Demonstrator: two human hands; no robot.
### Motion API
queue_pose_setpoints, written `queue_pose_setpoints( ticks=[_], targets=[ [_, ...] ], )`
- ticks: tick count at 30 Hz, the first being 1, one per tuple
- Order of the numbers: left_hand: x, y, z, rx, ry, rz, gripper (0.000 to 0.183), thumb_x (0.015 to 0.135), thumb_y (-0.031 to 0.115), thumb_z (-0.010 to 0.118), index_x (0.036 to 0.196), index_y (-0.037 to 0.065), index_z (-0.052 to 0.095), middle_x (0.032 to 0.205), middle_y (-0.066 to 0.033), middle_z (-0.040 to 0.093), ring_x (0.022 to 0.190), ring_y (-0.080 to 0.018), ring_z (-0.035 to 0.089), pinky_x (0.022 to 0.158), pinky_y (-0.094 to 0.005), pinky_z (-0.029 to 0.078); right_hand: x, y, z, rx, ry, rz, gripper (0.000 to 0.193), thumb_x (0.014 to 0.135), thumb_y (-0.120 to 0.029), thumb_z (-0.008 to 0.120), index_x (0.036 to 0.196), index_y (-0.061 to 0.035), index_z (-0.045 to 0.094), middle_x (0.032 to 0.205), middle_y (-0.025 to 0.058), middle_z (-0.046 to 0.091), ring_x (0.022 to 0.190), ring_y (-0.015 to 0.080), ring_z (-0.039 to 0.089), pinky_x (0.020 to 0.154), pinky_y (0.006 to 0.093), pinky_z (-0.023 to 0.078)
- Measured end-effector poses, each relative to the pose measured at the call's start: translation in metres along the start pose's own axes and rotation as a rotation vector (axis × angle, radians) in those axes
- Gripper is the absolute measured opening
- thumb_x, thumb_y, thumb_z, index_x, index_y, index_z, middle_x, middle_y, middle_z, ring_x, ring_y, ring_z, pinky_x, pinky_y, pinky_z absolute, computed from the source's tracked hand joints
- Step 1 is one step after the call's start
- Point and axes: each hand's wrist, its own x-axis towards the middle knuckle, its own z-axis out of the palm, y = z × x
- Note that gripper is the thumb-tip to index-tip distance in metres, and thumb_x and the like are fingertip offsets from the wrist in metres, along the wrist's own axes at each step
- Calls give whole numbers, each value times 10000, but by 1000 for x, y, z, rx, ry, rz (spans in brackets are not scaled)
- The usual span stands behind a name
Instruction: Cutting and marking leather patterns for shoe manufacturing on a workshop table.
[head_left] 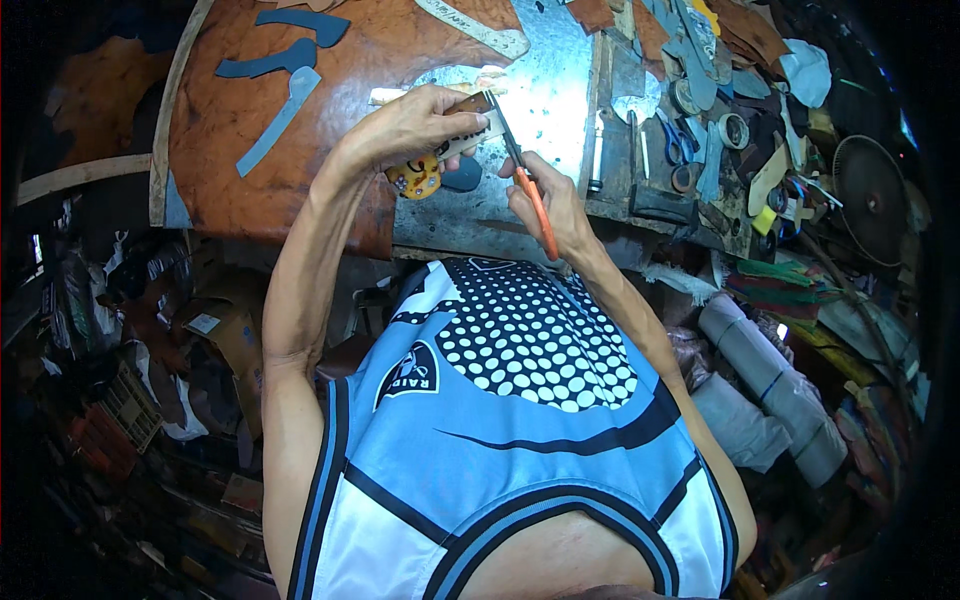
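Note:
My left hand [425, 125] pinches a small brown leather piece [468, 106] together with a pale strip [488, 133] that bears dark marks. In my right hand [556, 208] is a pair of scissors [541, 213] with orange handles. Its dark blades point up and to the left, right beside the edge of the held piece; whether they bite into it I cannot tell. Just under my left hand is a yellow, rounded thing [415, 179] with pale spots, partly covered. A dark rounded piece [463, 176] lies near it on the table.
Brown leather [250, 180] covers the table's left side, with blue-grey cut pieces [278, 122] on it. To the right lie blue-handled scissors [676, 142], a tape roll [733, 131] and many scraps. A round fan [868, 200] stands far right. Wrapped rolls [770, 375] lie below.

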Motion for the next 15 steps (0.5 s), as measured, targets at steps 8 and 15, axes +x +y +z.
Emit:
queue_pose_setpoints(
  ticks=[8,15],
  targets=[
    [5,-11,4,-19,-6,-30,399,935,410,658,902,13,670,677,-56,652,523,-99,635,474,-228,523,-3,13,2,-28,-2,17,227,841,-101,623,1050,-16,603,663,34,579,580,104,528,541,280,427],
    [4,-16,0,-243,16,-155,327,988,319,611,1045,-3,627,873,-93,702,689,-138,704,579,-242,583,16,23,-31,-294,282,95,306,928,-307,648,1048,-26,630,697,155,658,625,259,662,589,386,523]
  ],
)
